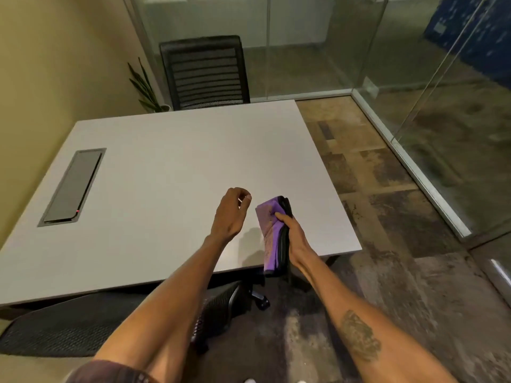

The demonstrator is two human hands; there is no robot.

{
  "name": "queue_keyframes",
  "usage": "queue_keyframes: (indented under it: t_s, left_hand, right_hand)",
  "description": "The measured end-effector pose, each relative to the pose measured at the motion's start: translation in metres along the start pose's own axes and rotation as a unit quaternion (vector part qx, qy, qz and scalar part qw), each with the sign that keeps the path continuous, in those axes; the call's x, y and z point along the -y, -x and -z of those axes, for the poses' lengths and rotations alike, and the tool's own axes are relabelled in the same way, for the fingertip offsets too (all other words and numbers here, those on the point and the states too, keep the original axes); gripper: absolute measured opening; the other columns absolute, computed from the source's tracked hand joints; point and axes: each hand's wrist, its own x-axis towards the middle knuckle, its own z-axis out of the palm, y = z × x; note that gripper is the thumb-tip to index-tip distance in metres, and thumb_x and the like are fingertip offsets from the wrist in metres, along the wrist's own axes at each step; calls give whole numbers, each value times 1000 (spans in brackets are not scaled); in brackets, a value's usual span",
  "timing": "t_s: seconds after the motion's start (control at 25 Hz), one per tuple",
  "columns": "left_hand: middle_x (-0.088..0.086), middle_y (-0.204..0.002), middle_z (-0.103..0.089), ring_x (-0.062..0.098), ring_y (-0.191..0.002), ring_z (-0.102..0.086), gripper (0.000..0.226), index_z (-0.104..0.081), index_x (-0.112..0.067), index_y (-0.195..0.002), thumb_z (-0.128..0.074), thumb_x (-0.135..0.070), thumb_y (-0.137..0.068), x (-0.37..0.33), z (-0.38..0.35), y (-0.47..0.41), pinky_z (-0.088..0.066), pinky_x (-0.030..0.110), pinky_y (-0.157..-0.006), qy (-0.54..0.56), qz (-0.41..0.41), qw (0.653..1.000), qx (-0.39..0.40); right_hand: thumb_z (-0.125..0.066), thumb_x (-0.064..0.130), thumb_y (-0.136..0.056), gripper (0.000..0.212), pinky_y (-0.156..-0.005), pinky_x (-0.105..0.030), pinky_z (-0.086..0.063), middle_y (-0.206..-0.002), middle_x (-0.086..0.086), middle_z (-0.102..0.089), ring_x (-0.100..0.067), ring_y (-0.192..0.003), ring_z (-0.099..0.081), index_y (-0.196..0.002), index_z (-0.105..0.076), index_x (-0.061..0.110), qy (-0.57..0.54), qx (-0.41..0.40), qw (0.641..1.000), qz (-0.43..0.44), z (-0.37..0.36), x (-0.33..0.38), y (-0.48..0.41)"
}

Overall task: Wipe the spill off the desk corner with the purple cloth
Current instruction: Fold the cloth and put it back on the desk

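While the right hand (293,233) is gripping the folded purple cloth (269,230) upright above the desk (171,167) corner, the left hand (231,214) is hovering loosely curled, empty. No spill discernible; lay cloth flat beneath fingers first.

- No spill can be made out on the bench (171,167).
- The right hand's (293,233) fingers are hidden behind the purple cloth (269,233).
- The near chair (69,324) is partly covered by the bench and forearms.
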Motion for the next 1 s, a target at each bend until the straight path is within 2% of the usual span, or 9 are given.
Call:
queue_keyframes:
  t_s: [0.08,0.16,0.28,0.4,0.52,0.68,0.88,1.0]
  left_hand:
    - [-7,-109,-63,12,-93,-60,16,-60,-23,-108,-49,-33,-102,-19,0,4,-44,27,-80,5,5,1000,-23]
    - [-10,-105,-63,9,-93,-62,16,-61,-24,-107,-51,-35,-101,-37,1,9,-43,22,-76,15,4,999,-49]
    - [-12,-105,-66,8,-95,-63,20,-64,-27,-111,-51,-38,-100,-62,1,18,-46,21,-78,28,-16,997,-74]
    - [-7,-104,-67,13,-93,-63,20,-63,-34,-114,-48,-36,-100,-83,4,22,-50,27,-81,13,-43,995,-93]
    - [-8,-99,-64,12,-88,-61,17,-54,-45,-112,-48,-35,-99,-105,16,21,-45,22,-74,-15,-56,991,-117]
    - [-14,-105,-61,10,-91,-61,20,-55,-39,-114,-53,-45,-94,-125,25,26,-43,19,-71,-29,-23,984,-175]
    - [-4,-108,-64,17,-93,-58,36,-62,-24,-118,-63,-46,-89,-130,44,37,-49,28,-75,-127,-34,970,-203]
    - [2,-114,-63,23,-94,-56,42,-60,-19,-126,-69,-38,-89,-127,67,40,-53,35,-78,-159,-13,957,-242]
  right_hand:
    - [-63,28,-93,34,-78,-37,-58,-98,-14,-69,-27,-85,-66,-124,-62,12,7,-1,999,40,-12,20,6]
    - [-65,30,-93,32,-74,-34,-60,-103,-12,-71,-28,-88,-69,-122,-62,17,50,-14,996,74,-21,37,12]
    - [-69,32,-89,24,-70,-32,-60,-96,-8,-75,-26,-85,-72,-109,-67,19,106,-44,987,116,-32,63,24]
    - [-69,32,-89,15,-61,-22,-53,-88,0,-74,-19,-78,-70,-99,-68,21,157,-44,973,164,-42,88,36]
    - [-67,32,-89,15,-60,-23,-47,-83,-1,-70,-16,-74,-65,-86,-65,18,211,-32,958,193,-48,109,42]
    - [-68,26,-85,12,-67,-28,-53,-80,-1,-71,-16,-74,-65,-83,-67,14,220,-41,945,239,-66,130,50]
    - [-76,32,-73,20,-68,-35,-54,-75,-1,-70,-22,-74,-65,-70,-62,18,212,-73,948,227,-111,146,64]
    - [-77,35,-75,20,-71,-38,-57,-78,0,-71,-23,-79,-67,-74,-64,20,220,-53,947,228,-140,143,73]
